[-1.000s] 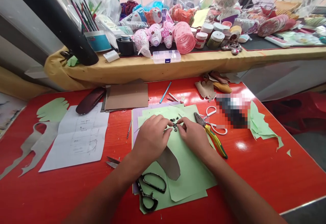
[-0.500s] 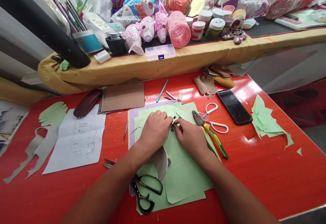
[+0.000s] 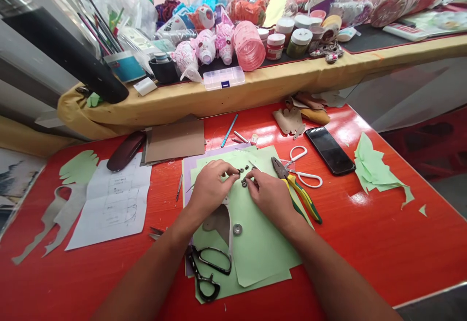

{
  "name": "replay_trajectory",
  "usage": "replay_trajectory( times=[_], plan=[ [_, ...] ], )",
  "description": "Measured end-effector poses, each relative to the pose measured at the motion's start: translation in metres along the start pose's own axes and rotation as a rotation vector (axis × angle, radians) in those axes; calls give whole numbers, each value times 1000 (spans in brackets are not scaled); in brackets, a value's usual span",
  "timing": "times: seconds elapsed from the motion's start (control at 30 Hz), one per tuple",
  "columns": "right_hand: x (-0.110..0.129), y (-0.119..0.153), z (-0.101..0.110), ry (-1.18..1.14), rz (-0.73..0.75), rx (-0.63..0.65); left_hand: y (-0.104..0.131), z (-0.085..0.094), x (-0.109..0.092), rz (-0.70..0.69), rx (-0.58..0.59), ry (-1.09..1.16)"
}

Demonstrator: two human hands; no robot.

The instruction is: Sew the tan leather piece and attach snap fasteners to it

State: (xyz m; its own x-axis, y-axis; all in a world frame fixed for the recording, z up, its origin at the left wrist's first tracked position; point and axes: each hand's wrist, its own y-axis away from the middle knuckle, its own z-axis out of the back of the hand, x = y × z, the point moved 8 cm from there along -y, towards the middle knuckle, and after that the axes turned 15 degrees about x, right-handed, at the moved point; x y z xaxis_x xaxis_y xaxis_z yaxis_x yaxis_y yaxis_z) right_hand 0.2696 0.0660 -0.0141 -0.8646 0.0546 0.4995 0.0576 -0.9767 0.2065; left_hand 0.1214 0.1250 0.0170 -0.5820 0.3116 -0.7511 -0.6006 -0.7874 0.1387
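Note:
Over the green paper [image 3: 262, 248], my left hand [image 3: 213, 185] pinches a small dark piece [image 3: 239, 171] between thumb and fingertips. My right hand [image 3: 268, 192] is closed at the fingertips beside small dark metal pieces [image 3: 244, 183]; what it holds, if anything, is too small to make out. Several such pieces lie between the hands. A round metal disc [image 3: 237, 229] rests nearer me on the paper. A grey cut piece [image 3: 219, 221] lies partly under my left hand and wrist. Black-handled scissors [image 3: 215, 261] are at the paper's near left.
Pliers with yellow-green handles [image 3: 302, 197], white-handled scissors [image 3: 310, 179] and a phone [image 3: 330, 151] lie right. Left are a drawn sheet [image 3: 113, 204], a dark red case [image 3: 126, 151] and brown boards [image 3: 175, 140]. Jars and crafts fill the raised shelf [image 3: 255, 81] behind.
My left hand has drawn back left from my right hand, opening a gap between them. The metal disc and more small pieces now show. The view has shifted slightly.

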Motion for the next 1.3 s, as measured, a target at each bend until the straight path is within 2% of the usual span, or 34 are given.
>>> replay_trajectory(
  times=[0.1, 0.23, 0.3, 0.4, 0.63, 0.87, 0.97, 1.03, 1.2, 1.3],
  plan=[
    [1, 1, 2, 0, 5, -3, 10, 7, 20, 103, -79, 601],
    [1, 2, 2, 12, 3, -11, 22, -3, 29, 151, -104, 1354],
    [1, 2, 1, 13, 13, -24, 27, -8, 26, 166, -109, 1585],
    [2, 3, 1, 10, 35, -49, 33, -12, 16, 153, -95, 1763],
    [3, 5, 1, -2, 47, -35, 40, -16, -4, 112, 1, 1770],
    [3, 3, 1, 0, -9, 14, 46, -18, 4, 128, -50, 1666],
    [3, 3, 4, -83, -6, 1, 50, -20, 8, 130, -55, 1660],
    [-1, 3, 3, -303, 15, 21, 51, -20, 9, 129, -54, 1659],
    [-9, 4, -9, -1125, 44, 196, 55, -16, 11, 139, -68, 1620],
    [-8, 6, -5, -1388, 67, 204, 57, -16, 12, 141, -70, 1595]
  ],
)
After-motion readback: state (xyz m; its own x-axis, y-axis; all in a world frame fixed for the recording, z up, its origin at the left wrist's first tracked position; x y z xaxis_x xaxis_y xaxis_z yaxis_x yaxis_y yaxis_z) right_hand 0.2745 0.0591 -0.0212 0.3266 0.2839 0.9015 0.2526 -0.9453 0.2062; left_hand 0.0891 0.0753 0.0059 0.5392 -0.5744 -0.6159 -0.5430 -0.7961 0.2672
